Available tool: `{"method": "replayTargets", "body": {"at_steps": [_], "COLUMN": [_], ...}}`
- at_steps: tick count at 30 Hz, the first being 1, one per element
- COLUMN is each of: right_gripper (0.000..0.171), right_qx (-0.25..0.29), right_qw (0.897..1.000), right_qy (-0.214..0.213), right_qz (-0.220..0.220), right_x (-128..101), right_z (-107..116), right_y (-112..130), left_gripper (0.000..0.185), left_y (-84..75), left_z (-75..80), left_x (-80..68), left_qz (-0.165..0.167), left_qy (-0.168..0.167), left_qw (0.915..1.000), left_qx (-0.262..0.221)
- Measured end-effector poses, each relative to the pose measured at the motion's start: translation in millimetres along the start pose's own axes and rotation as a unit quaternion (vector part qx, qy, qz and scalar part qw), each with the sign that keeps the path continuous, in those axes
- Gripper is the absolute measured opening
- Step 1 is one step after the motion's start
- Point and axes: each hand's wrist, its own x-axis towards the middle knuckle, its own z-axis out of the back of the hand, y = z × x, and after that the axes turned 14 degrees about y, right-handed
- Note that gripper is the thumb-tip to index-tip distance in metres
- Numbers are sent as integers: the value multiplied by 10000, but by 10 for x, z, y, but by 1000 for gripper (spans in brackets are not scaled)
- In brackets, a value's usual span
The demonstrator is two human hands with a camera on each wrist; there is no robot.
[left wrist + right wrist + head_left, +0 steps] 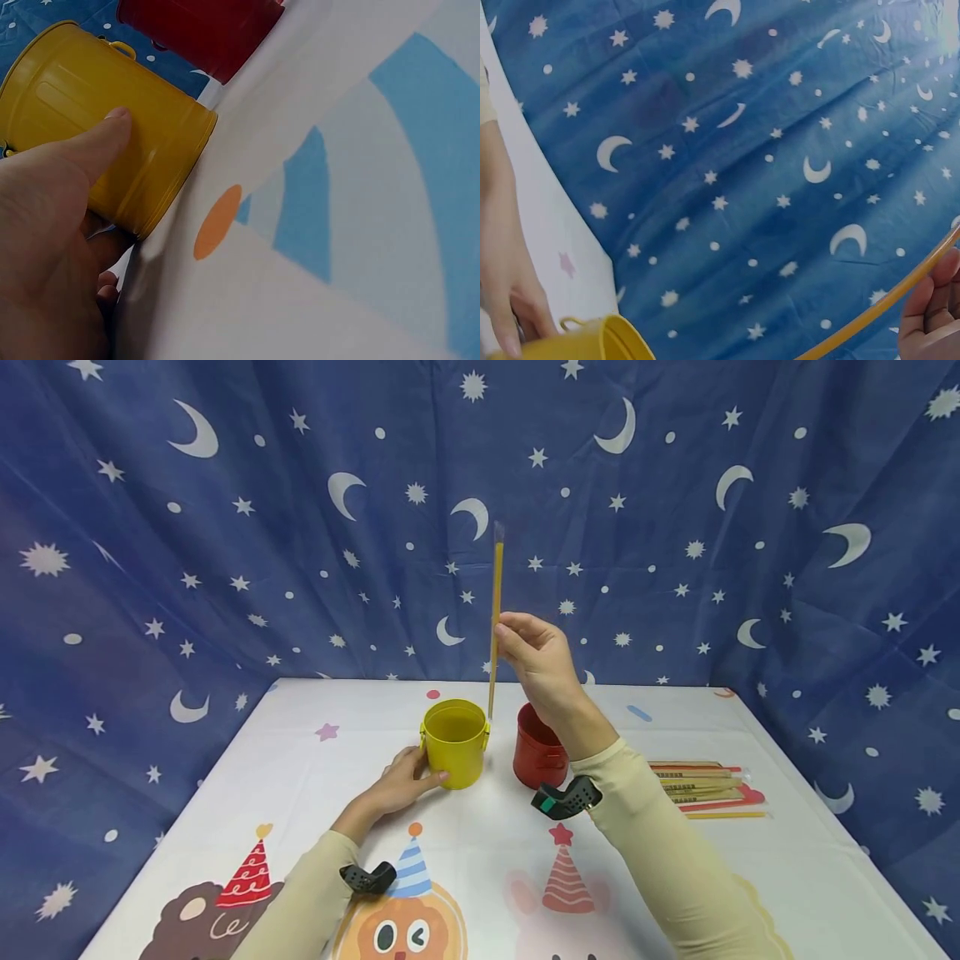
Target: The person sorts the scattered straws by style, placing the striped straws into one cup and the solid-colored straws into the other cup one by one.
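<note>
In the head view my right hand (546,670) pinches a long yellow straw (497,589) in a clear wrapper between thumb and fingers. The straw stands nearly upright, its lower end beside the rim of a small yellow bucket (459,762). My left hand (401,783) holds this bucket at its left side, and the left wrist view shows the thumb lying across its wall. Nothing shows in the visible part of the bucket's inside. A red bucket (536,758) stands to the right, its opening partly hidden behind my right hand and wrist.
Several wrapped sticks or straws (697,789) lie in a pile at the table's right, partly behind my right sleeve. A white cloth with party prints (300,785) covers the table. Behind it hangs a blue curtain (420,585) with moons and stars.
</note>
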Motion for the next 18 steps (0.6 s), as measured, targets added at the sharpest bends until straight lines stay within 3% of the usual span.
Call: {"method": "replayTargets", "body": {"at_steps": [9, 13, 18], "right_gripper": [28, 14, 27], "right_qx": [-342, -603, -869], "right_qw": [9993, 9972, 9927], "right_qy": [98, 173, 106], "right_qz": [-152, -414, -836], "right_x": [93, 118, 125], "right_z": [-172, -195, -208], "right_y": [-226, -367, -512], "left_gripper": [89, 89, 89], "left_y": [12, 20, 11], "left_z": [12, 6, -5], "left_x": [-20, -13, -10], "left_qz": [-39, -32, 14], "left_qy": [-4, 12, 17], "left_qw": [10000, 10000, 10000], "left_qx": [-11, -12, 7]}}
